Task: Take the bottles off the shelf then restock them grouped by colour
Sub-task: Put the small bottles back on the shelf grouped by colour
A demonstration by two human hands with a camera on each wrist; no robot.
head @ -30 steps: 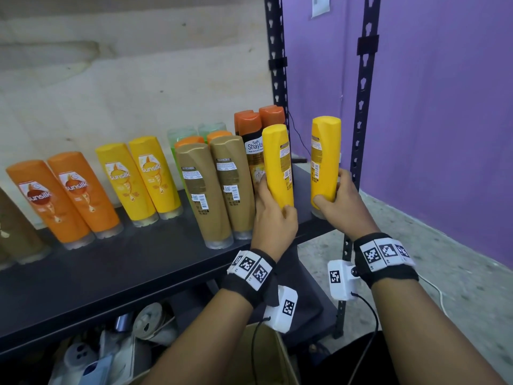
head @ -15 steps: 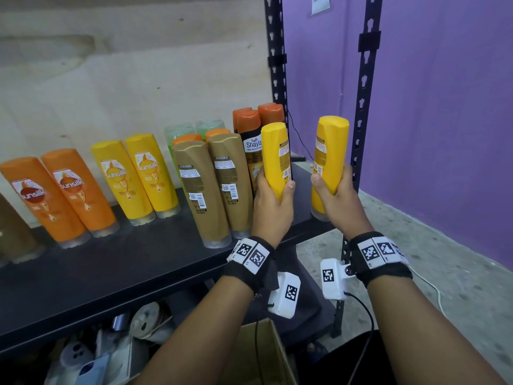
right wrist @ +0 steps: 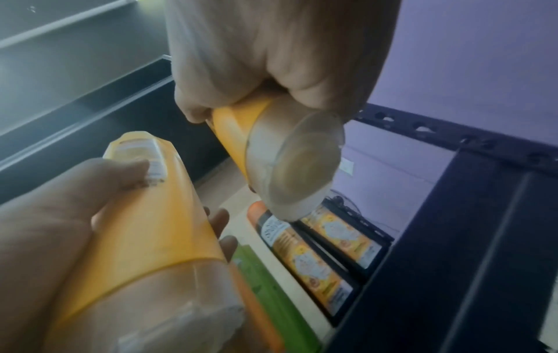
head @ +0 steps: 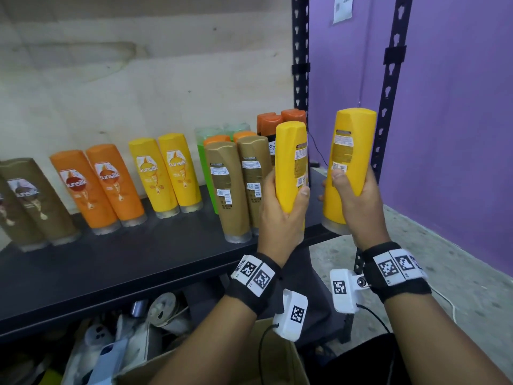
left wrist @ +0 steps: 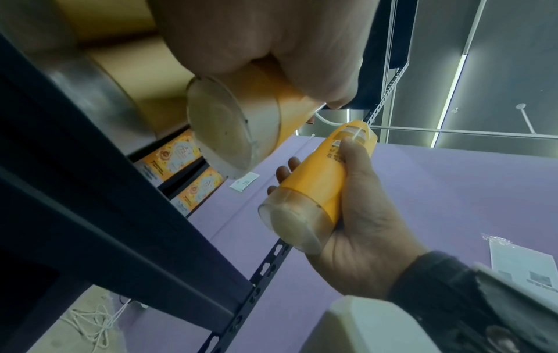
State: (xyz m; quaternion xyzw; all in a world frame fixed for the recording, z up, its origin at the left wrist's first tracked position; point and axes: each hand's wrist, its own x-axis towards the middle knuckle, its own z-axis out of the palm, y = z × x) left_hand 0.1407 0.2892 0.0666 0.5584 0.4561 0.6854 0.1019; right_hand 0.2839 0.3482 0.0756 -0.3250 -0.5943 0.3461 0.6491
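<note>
My left hand (head: 280,215) grips a yellow bottle (head: 291,165) upright, cap down, lifted off the black shelf (head: 138,259) in front of two gold bottles (head: 238,187). My right hand (head: 358,207) grips a second yellow bottle (head: 349,162) beyond the shelf's right end. The left wrist view shows the first bottle's clear cap (left wrist: 223,133) and the other yellow bottle (left wrist: 317,186) in the right hand (left wrist: 362,229). In the right wrist view both yellow bottles (right wrist: 144,215) (right wrist: 271,157) appear. On the shelf stand two yellow (head: 166,173), two orange (head: 97,184), and brown bottles (head: 30,198).
Green bottles (head: 205,151) and orange-capped dark bottles (head: 277,120) stand at the back right of the shelf. Black rack uprights (head: 301,79) (head: 388,87) rise beside a purple wall. Below the shelf are a cardboard box (head: 272,365) and clutter.
Both hands have lifted their yellow bottles up off the shelf; the right one has moved slightly right and tilted. The shelf bottles have not moved.
</note>
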